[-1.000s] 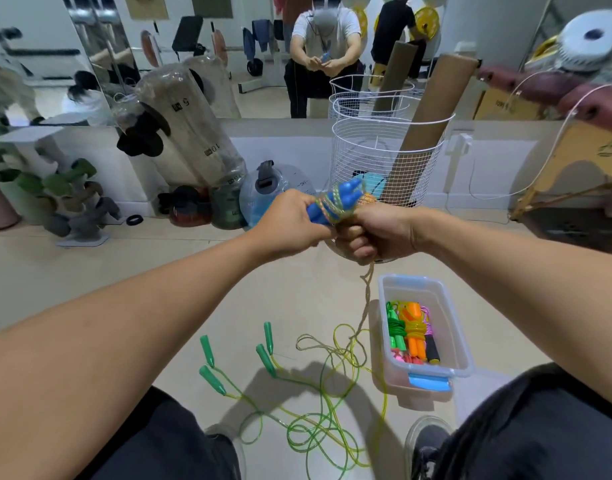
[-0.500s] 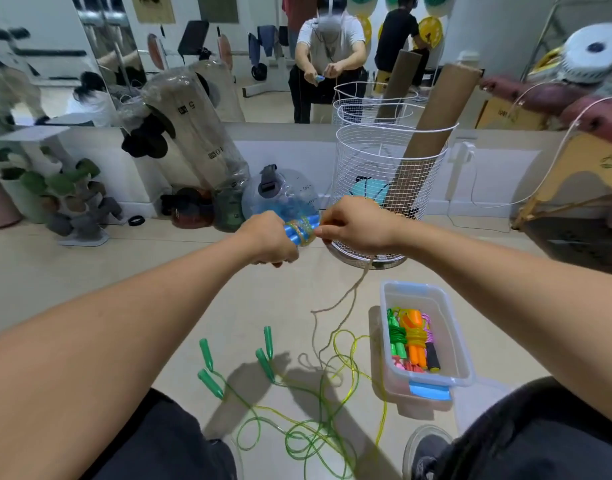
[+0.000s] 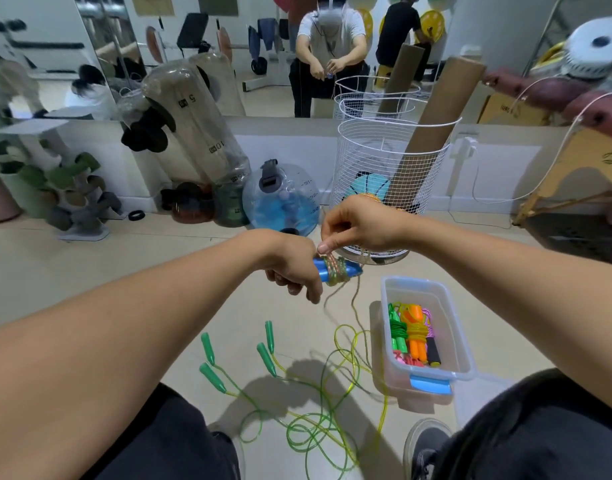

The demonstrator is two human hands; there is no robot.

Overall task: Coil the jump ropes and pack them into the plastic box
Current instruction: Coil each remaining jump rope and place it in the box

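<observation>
My left hand [image 3: 292, 268] grips the blue handles [image 3: 335, 270] of a jump rope, held level above the floor. Several turns of its multicoloured cord wrap the handles. My right hand [image 3: 356, 225] pinches that cord just above the wrap, and a loose tail [image 3: 354, 299] hangs down. The clear plastic box [image 3: 457, 355] stands on the floor at the right, holding coiled green, orange and pink ropes [image 3: 413, 336]. Green-handled ropes [image 3: 263, 355] with yellow-green cords [image 3: 318, 427] lie tangled on the floor between my knees.
A white wire basket [image 3: 384, 174] with a cardboard tube stands just beyond my hands. A blue water jug [image 3: 280, 202], clear bags, and a dumbbell rack [image 3: 75, 199] line the mirrored wall. My shoe [image 3: 425, 448] is near the box.
Both hands dropped lower in view. The blue handles went from tilted up to level, and my right hand moved from gripping beside them to pinching the cord above the wrap.
</observation>
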